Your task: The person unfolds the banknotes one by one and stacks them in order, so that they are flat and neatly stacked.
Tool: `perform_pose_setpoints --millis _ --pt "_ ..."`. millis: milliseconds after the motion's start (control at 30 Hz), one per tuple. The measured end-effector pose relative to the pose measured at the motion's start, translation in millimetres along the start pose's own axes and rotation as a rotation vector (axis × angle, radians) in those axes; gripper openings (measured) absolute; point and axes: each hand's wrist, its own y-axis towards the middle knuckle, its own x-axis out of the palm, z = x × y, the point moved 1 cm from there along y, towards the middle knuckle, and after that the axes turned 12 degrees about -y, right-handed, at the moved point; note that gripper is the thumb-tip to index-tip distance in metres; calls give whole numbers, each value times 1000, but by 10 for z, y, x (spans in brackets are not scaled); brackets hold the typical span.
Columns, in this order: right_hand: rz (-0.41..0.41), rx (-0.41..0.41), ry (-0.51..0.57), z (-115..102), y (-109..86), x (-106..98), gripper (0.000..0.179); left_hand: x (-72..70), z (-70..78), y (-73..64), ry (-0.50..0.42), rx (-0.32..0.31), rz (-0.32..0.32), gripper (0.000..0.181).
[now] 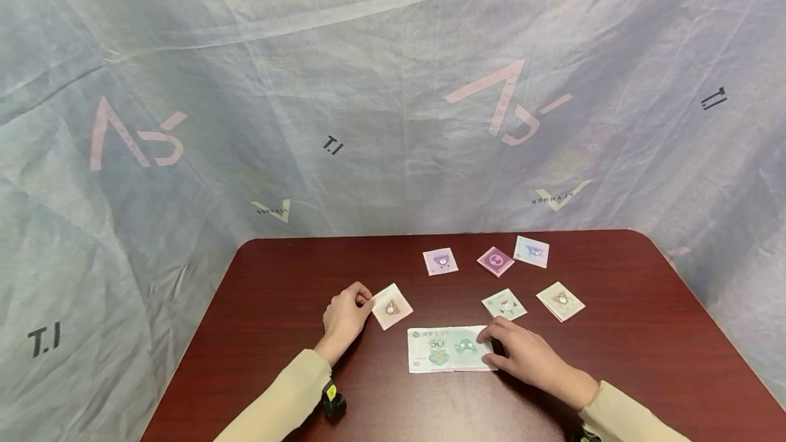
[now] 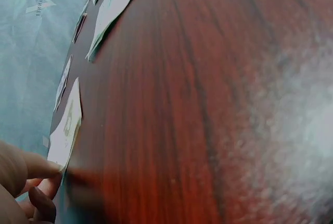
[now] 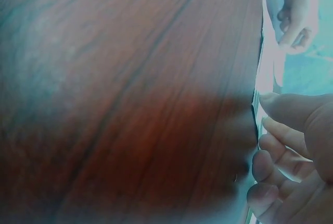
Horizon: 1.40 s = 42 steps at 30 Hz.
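Observation:
At the left of the notes, my left hand [image 1: 346, 316] pinches the near corner of a folded brown cartoon banknote [image 1: 391, 306]; the left wrist view has this folded note [image 2: 66, 127] tilted above the fingertips. My right hand [image 1: 529, 353] rests at the right end of a green 50 banknote [image 1: 437, 350] spread flat across the middle of the table. Its thumb and forefinger lie apart on the note, and the hand hides that end. In the right wrist view the thumb [image 3: 291, 110] is at the note's edge, with the other fingers loosely bent below.
Behind lie folded notes: a purple one [image 1: 441, 261], a magenta one [image 1: 495, 261], a blue one [image 1: 531, 252], a green one [image 1: 504, 304] and a tan one [image 1: 561, 301]. All are on a dark red wooden table [image 1: 276, 271], with grey printed cloth [image 1: 381, 108] hanging behind it.

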Motion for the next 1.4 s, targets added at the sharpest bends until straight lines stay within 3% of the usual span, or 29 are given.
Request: perform_pose_setpoints --millis 133,400,767,1100,1267,1400 --pt "2 -2 -1 2 1 2 26 9 -16 1 -58 7 22 6" --pt "10 -3 -4 1 -9 13 26 30 -18 39 -305 -2 74 5" --pt "8 3 -8 -3 -12 16 26 22 31 72 -459 -37 40 5" --pt "12 -1 -11 -4 -16 20 26 17 222 89 -689 -84 5 9" --pt "26 -6 -18 -6 -11 -6 25 10 363 87 -752 -72 -9 10" --pt "88 -20 -19 6 12 -41 22 -2 482 76 -766 -43 -30 11"
